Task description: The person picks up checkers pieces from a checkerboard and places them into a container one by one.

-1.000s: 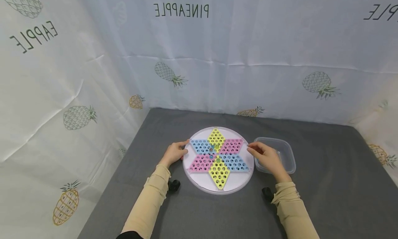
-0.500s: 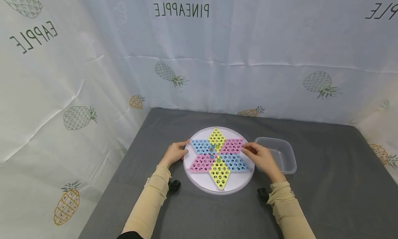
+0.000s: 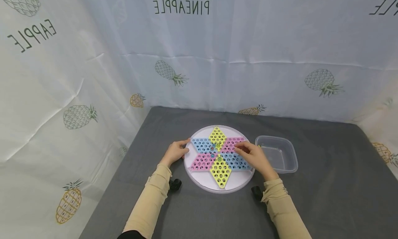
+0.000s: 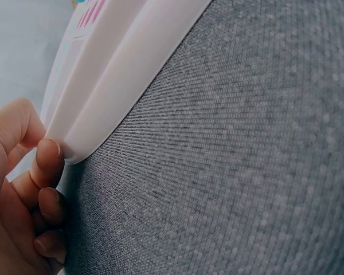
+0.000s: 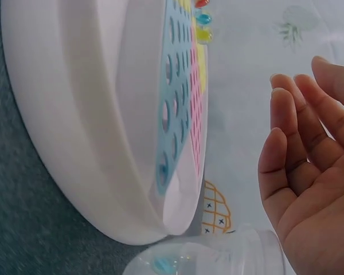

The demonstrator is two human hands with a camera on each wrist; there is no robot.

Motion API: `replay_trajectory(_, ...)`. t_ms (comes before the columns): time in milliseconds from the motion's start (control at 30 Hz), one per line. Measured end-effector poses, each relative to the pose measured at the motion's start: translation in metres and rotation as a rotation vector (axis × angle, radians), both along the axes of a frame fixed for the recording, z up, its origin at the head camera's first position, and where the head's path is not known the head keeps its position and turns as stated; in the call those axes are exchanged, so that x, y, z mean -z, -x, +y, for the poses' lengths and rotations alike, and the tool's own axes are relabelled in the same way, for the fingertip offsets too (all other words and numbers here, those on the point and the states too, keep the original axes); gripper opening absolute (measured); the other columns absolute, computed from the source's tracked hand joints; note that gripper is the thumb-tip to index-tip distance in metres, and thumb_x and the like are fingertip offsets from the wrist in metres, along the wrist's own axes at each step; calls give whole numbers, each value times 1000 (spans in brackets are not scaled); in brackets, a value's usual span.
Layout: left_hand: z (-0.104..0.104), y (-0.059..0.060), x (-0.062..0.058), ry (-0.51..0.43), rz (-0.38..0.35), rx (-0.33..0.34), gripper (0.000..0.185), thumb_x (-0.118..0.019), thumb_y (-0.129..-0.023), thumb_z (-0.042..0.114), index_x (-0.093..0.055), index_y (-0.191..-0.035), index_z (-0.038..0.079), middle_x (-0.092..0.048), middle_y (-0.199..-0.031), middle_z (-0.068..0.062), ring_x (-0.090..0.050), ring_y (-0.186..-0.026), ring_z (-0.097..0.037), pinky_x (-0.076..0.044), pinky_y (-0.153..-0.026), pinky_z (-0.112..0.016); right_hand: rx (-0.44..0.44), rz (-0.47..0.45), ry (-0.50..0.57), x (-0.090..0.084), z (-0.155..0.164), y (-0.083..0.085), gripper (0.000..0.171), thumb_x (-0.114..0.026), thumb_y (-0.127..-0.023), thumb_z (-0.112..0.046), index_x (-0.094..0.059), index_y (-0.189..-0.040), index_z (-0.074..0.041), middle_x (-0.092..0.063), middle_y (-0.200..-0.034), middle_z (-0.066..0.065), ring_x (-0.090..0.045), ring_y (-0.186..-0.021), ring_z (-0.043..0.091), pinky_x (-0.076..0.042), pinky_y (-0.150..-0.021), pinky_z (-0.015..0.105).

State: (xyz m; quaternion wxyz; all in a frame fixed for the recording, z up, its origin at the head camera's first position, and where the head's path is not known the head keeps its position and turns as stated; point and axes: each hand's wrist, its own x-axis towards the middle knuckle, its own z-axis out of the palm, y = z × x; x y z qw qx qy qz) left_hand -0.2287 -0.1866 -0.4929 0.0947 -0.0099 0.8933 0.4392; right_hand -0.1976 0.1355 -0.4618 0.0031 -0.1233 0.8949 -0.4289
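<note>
A round white Chinese checkers board (image 3: 199,180) with yellow, pink and blue star points lies on the table. Several glass marbles sit near its centre, among them a green marble (image 3: 219,159) and a blue marble (image 3: 212,156). At the board's left rim, my left hand (image 3: 172,153) pinches the edge; the left wrist view shows fingertips (image 4: 49,152) against the white rim. My right hand (image 3: 255,159) hovers over the right side of the board, by the pink holes. Its fingers are loosely bent, and no marble shows between them in the right wrist view.
To the right of the board stands a clear plastic box (image 3: 292,156). A blue marble (image 5: 163,264) shows through its wall in the right wrist view. Dark grey cloth (image 3: 326,183) covers the table, with a pineapple-print curtain (image 3: 264,35) behind.
My right hand has moved left, from the board's right rim beside the box to above the pink holes. The left hand stays at the left rim, and the board looks still.
</note>
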Motion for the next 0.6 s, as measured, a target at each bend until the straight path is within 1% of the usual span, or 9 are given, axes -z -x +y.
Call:
replay_trajectory(167,-2,1,1,-11,-2,-1,52,-59,-82,15,-53,-133,22,-47,-50,0,-41,-44,-11,-34,-48,-24,-28,-35,-14,2,-7,0,32,-64,-86,-33,-67,-108,-11,-65,-87,2,-52,-73,11,-44,-65,23)
replay_trajectory(367,-2,1,2,-4,-11,-3,52,-60,-83,16,-52,-133,24,-47,-50,-1,-41,-44,-12,-34,-48,-24,-102,-24,-14,8,-19,-1,28,-65,-86,-28,-67,-107,-9,-66,-89,3,-53,-75,10,-44,-67,23)
replay_trajectory(500,-2,1,3,-9,-11,-3,52,-59,-82,16,-52,-134,24,-47,-50,0,-41,-44,-12,-34,-48,-24,-123,-14,-20,12,-26,-1,25,-65,-86,-24,-67,-105,-8,-66,-88,2,-53,-74,8,-44,-66,22)
replay_trajectory(600,-1,1,3,-11,-11,-3,52,-59,-82,16,-52,-134,23,-48,-50,0,-41,-45,-11,-34,-48,-24,-135,-24,-23,16,-29,-1,24,-65,-86,-22,-67,-105,-8,-66,-88,2,-53,-73,8,-44,-65,22)
